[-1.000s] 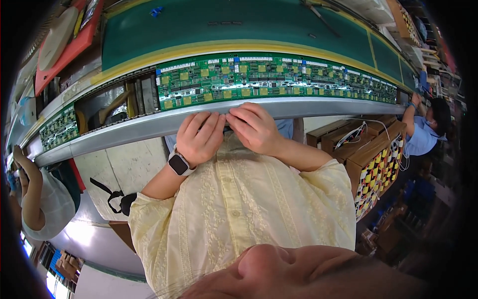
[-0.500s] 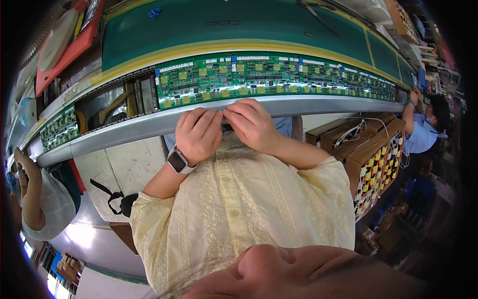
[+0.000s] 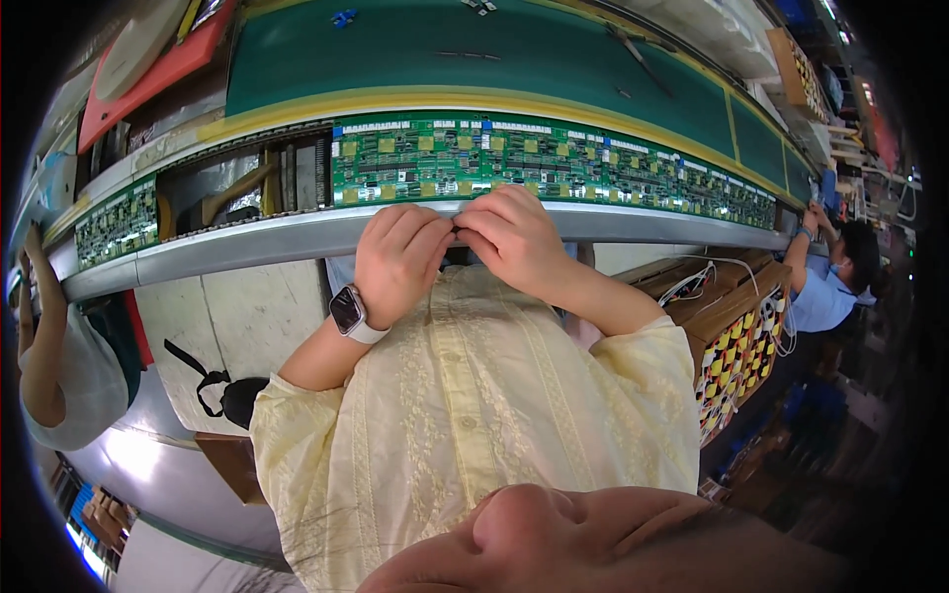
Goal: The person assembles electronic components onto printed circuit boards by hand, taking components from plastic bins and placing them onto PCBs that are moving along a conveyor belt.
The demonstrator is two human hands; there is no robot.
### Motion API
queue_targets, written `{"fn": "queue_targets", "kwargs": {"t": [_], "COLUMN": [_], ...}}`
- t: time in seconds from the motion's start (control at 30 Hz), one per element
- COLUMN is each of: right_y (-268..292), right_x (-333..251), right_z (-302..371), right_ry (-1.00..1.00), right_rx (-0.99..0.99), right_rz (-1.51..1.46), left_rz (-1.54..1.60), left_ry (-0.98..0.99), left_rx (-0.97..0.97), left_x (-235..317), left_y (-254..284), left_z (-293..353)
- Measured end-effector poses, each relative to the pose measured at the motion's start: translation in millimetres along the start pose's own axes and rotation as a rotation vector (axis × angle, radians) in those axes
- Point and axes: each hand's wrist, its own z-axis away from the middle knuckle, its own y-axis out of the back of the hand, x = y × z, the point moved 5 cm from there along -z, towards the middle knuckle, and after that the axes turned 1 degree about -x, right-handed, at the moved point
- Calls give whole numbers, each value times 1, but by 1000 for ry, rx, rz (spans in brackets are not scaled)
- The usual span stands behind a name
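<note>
- At the near metal rail [image 3: 267,247], the left hand [image 3: 402,259] and right hand [image 3: 514,235] meet, fingertips almost touching.
- Both hands: fingers bent and drawn together; can't tell whether either grips anything.
- Small dark piece [image 3: 456,230] shows between the fingertips, in front of the rail (too tiny to identify).
- Row of green circuit boards [image 3: 554,163] lies just beyond the rail and hands.
- Watch [image 3: 348,310] on left wrist.
- Green mat [image 3: 395,59] behind the boards, blue part [image 3: 343,18] on it.
- Co-worker in blue [image 3: 825,296] far right.
</note>
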Motion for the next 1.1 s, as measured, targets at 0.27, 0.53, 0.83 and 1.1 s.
{"fn": "queue_targets", "kwargs": {"t": [0.27, 0.53, 0.83, 1.1], "right_y": [-1, -14, -22, -22], "right_x": [-3, 23, 15, 11], "right_z": [-27, -70, -79, -83], "right_ry": [73, 59, 64, 157], "right_rx": [-140, -147, -313, -303], "right_rz": [17, 199, 371, 375], "left_rz": [54, -309, -331, -271], "left_ry": [70, 127, 114, 133], "left_rx": [68, 135, 156, 151], "left_x": [-9, -38, -44, -47], "left_y": [12, 40, 41, 39], "left_z": [1, 13, 16, 18]}}
